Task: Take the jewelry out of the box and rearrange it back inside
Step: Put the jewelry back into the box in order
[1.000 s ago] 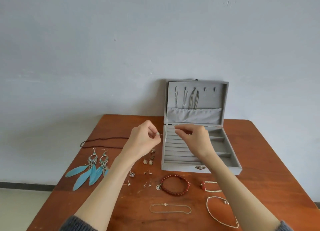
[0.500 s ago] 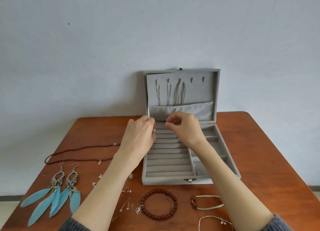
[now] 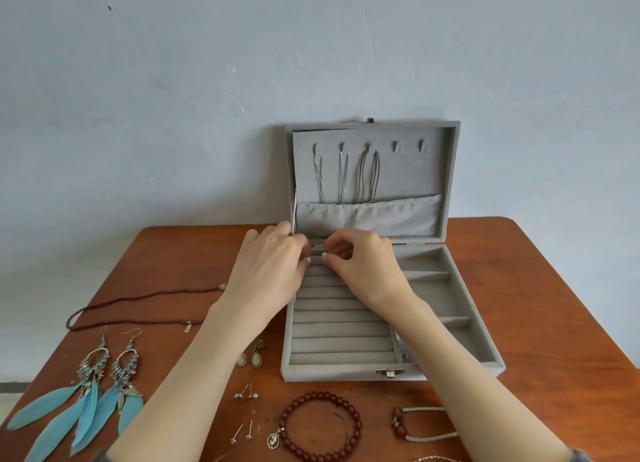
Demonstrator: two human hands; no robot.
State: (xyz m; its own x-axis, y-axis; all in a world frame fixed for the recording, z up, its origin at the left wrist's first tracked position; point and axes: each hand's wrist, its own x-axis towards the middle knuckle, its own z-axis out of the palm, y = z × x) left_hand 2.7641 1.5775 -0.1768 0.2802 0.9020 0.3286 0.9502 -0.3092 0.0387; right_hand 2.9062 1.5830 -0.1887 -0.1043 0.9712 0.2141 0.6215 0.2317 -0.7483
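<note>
Both hands meet at the centre of the frame over the back rows of the grey jewelry box (image 3: 450, 323). Left hand (image 3: 273, 271) has its fingers curled down onto the ring rolls, and right hand (image 3: 363, 264) curls its thumb and fingertips together in a pinching grip; something very small and pale shows between the two, too tiny to name, perhaps an ear stud or ring being pressed into a slot. That box sits open at centre right of the brown worktop (image 3: 554, 288), its lid upright against the wall. Inside the lid, three thin chains (image 3: 341, 174) hang from hooks above a fabric pocket, and two more hooks stay bare. Padded rolls fill the left part of the base and look mostly unfilled; the side compartments on the right appear largely bare, though an arm hides part of them. Judging by this, the refilling has only begun. Much remains outside the box: blue feather earrings (image 3: 86, 392) at lower left, a dark cord necklace (image 3: 138, 306) at middle left, drop earrings (image 3: 251, 357) just left of the box, small studs (image 3: 246, 394) below them, a red bead bracelet (image 3: 320, 425) at bottom centre, and a pale braided bracelet (image 3: 426, 423) at lower right.
</note>
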